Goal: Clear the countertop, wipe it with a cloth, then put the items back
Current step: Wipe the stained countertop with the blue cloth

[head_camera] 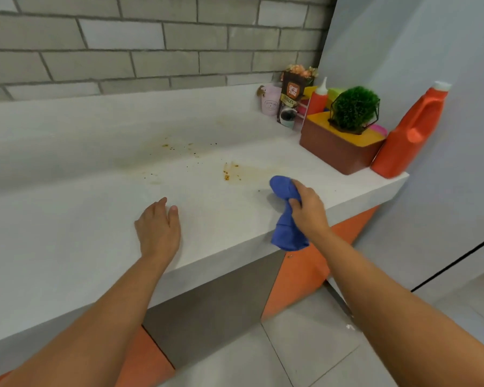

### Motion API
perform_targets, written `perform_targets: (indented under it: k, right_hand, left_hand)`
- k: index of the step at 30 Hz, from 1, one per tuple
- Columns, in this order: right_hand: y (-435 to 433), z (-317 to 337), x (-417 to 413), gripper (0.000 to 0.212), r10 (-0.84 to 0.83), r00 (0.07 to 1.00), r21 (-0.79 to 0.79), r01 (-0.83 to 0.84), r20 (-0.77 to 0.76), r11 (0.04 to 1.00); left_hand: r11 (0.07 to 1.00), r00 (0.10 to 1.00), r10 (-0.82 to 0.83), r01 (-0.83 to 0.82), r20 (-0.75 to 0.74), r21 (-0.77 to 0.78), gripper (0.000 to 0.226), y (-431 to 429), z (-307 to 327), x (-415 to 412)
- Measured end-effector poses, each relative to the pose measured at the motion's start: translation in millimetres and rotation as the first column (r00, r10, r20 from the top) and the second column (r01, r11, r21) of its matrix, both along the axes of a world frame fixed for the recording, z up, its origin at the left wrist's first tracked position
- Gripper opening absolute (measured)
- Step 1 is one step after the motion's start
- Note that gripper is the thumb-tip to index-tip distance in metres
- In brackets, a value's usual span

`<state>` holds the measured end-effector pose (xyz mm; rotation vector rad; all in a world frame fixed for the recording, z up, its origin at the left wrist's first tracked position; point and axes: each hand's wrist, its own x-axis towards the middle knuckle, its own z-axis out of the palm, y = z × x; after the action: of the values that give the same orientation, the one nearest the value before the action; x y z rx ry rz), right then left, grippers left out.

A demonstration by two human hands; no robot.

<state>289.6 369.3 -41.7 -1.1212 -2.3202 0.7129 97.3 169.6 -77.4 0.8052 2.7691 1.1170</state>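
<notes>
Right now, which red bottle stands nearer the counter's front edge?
The big jug with the handle and white cap, at the right end. The small squeeze bottle with the pointed tip stands farther back.

Stained white countertop (81,219), brown box (333,152) and orange jug (408,138) far right.

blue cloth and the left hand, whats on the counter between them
In the head view, only bare white countertop lies between the blue cloth and the left hand, save a tiny dark speck; the orange stains sit farther back.
</notes>
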Motion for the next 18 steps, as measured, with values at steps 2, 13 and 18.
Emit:
perform_targets:
  k: [2,13,18]
  right_hand:
    - [39,3,21,0.044,-0.088,0.996,-0.004,0.088,0.005,0.996]
    - [82,-31,1,0.052,-0.136,0.902,0.168,0.072,0.410,0.983]
    - [15,-30,-21,0.037,0.184,0.927,0.132,-0.238,0.326,0.962]
  left_hand:
    - [0.995,0.997,0.008,-0.015,-0.073,-0.098,0.047,5,-7,1]
    - [0.962,0.985,-0.001,-0.047,-0.174,-0.269,0.052,10,-11,4]
    - [0.970,0.987,0.022,-0.059,-0.156,-0.237,0.051,10,-5,10]
